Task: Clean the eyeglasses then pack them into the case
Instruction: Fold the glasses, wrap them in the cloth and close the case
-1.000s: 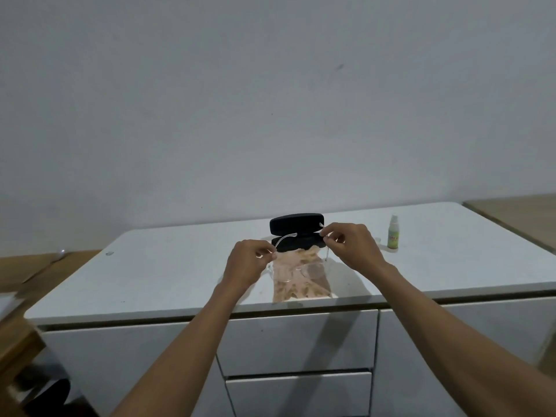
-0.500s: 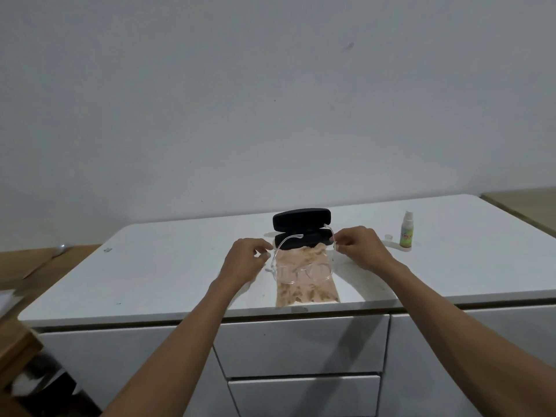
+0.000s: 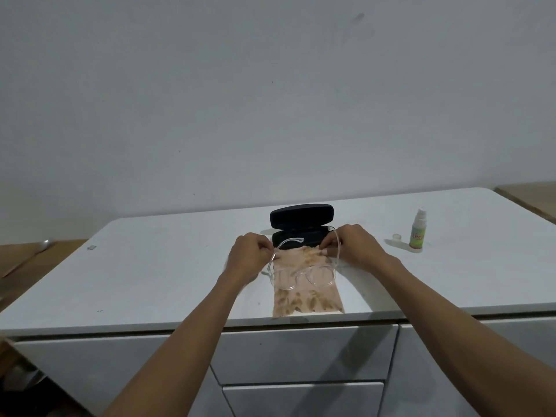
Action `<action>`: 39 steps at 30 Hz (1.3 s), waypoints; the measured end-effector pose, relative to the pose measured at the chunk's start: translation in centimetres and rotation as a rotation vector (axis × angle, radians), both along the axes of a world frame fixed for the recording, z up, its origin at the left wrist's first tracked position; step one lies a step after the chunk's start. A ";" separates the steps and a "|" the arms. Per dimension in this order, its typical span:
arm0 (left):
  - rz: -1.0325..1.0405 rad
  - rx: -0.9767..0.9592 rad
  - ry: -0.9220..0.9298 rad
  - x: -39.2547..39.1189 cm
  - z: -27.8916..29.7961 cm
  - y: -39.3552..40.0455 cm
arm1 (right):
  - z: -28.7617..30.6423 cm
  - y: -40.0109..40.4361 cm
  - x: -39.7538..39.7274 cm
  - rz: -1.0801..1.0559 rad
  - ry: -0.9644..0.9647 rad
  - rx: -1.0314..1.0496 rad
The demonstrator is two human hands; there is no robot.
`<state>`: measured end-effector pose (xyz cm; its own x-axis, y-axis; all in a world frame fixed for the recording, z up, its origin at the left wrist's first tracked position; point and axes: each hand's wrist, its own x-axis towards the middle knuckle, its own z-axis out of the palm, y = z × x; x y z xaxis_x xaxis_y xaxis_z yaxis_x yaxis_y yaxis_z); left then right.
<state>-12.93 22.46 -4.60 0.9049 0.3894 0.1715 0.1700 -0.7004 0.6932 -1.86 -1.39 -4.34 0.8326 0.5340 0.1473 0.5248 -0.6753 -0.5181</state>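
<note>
Clear-framed eyeglasses [image 3: 304,275] lie lenses toward me over a peach patterned cloth [image 3: 307,296] near the front edge of the white cabinet top [image 3: 150,281]. Just behind them stands the black glasses case [image 3: 301,216], lid raised. My left hand [image 3: 249,257] pinches the left temple arm by the cloth's far left corner. My right hand [image 3: 355,248] pinches the right temple arm near the cloth's far right corner. Both temples are unfolded and reach back toward the case.
A small spray bottle [image 3: 418,231] with a green label stands at the right, its clear cap [image 3: 397,237] beside it. Drawers [image 3: 301,353] sit below the top's front edge. Wooden surfaces [image 3: 529,197] flank the cabinet; a wall rises behind.
The glasses and both hands have come down slightly onto the cloth, lenses now resting nearer me. The view has shifted a little, so the case and bottle appear further right.
</note>
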 end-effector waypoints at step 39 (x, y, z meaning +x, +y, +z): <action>-0.117 -0.526 0.089 -4.1 4.0 -1.0 | 3.3 -3.6 -2.4 0.027 0.559 0.391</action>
